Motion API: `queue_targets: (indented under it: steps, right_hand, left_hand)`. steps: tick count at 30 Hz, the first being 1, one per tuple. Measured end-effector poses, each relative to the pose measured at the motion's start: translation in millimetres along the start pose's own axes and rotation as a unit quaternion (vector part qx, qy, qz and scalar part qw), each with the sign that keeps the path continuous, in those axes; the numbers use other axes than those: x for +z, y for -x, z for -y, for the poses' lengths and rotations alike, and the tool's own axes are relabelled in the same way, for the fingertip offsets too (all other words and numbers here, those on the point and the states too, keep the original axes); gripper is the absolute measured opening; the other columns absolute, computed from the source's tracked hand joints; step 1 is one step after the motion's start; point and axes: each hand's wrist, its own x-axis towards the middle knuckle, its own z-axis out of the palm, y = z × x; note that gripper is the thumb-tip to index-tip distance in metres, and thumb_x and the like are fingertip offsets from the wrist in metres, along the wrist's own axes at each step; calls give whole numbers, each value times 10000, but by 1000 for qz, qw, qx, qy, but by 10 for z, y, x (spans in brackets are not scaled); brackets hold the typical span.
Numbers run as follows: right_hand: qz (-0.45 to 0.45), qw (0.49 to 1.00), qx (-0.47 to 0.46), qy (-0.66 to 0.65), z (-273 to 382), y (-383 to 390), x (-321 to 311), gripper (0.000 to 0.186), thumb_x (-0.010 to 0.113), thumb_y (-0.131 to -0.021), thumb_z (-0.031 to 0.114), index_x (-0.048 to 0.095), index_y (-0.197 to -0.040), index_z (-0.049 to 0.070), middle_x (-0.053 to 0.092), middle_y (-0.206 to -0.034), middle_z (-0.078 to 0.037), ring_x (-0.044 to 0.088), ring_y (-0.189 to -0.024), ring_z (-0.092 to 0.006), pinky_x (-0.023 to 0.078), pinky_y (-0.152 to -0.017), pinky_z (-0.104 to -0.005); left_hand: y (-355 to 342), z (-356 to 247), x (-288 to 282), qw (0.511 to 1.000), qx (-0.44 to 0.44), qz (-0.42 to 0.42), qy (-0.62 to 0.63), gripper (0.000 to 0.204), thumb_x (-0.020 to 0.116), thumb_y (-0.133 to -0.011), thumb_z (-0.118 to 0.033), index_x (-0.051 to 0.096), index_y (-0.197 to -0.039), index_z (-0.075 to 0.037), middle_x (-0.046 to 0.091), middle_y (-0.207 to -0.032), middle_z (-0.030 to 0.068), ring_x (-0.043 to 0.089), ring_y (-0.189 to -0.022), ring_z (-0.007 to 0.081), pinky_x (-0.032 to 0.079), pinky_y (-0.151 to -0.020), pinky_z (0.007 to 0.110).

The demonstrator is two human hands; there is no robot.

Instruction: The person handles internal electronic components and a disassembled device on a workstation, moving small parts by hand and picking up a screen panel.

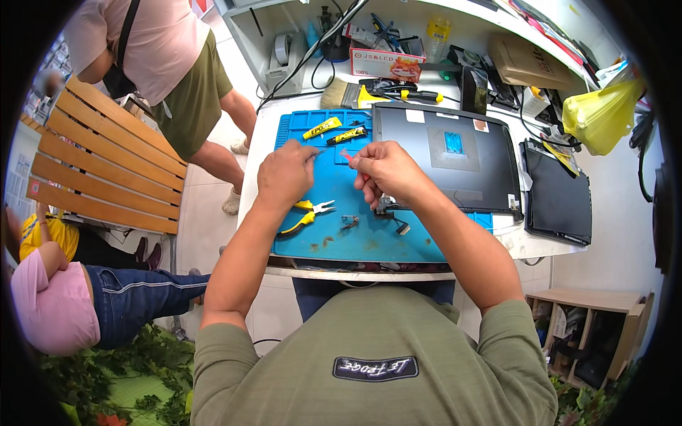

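Over the blue work mat (323, 245), my left hand (285, 174) has its thumb and fingertips pinched together; anything between them is too small to make out. My right hand (389, 170) is closed on a small red object (365, 175), its tip toward the left hand; the fingers hide most of it. Beyond the hands lie a yellow tube (322, 128) and a black tube (347, 135). Yellow-and-black pliers (310, 213) rest below my left hand. A small metal piece (349, 221) and a dark part with a short cable (392, 215) lie nearer me.
A black screen panel (490, 160) covers the mat's right side. A wide brush (339, 94), a yellow-black screwdriver (422, 96) and a red-white box (387, 64) are behind. A dark flat device (558, 192) lies right, below a yellow bag (602, 117). People stand at left near a slatted bench (106, 160).
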Motion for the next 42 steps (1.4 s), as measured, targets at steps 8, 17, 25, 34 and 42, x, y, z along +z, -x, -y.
queue_targets:
  steps: [8,17,25,34,42]
  right_hand:
    - [5,999,23,21,-20,-21,43,217,666,-1047,173,639,-1051,-42,702,-778,-114,666,-507,-170,547,-419,-339]
    - [32,989,30,144,-18,-206,193,389,645,-1081,279,691,-872,-46,715,-712,-113,656,-498,-188,522,-442,-362]
    - [-23,914,-5,405,2,-521,376,365,614,-1040,228,772,-878,-58,772,-737,-161,749,-613,-277,608,-639,-413]
    - [107,852,13,512,49,-833,273,382,558,-1014,259,792,-929,-30,789,-787,-177,788,-728,-291,612,-683,-432]
    - [97,884,82,450,118,-849,271,350,560,-1030,290,764,-934,23,766,-760,-155,718,-648,-264,558,-598,-413]
  left_hand:
    - [59,-10,-56,999,7,28,22,136,744,-946,-184,837,-1046,-179,745,-994,85,739,-898,336,588,-771,445]
    - [67,156,-125,999,-12,-25,31,147,731,-958,-166,830,-1064,-145,754,-1017,102,738,-919,338,581,-795,432]
    - [162,26,-258,996,-43,-25,77,154,721,-972,-163,831,-1079,-152,752,-1014,108,739,-903,327,579,-783,426]
    - [184,3,-119,997,-9,-14,77,144,766,-950,-182,842,-1072,-181,728,-990,48,729,-852,292,572,-747,398]
    - [110,86,-84,1000,0,4,21,121,759,-952,-209,844,-1039,-200,718,-983,28,737,-848,290,586,-739,410]
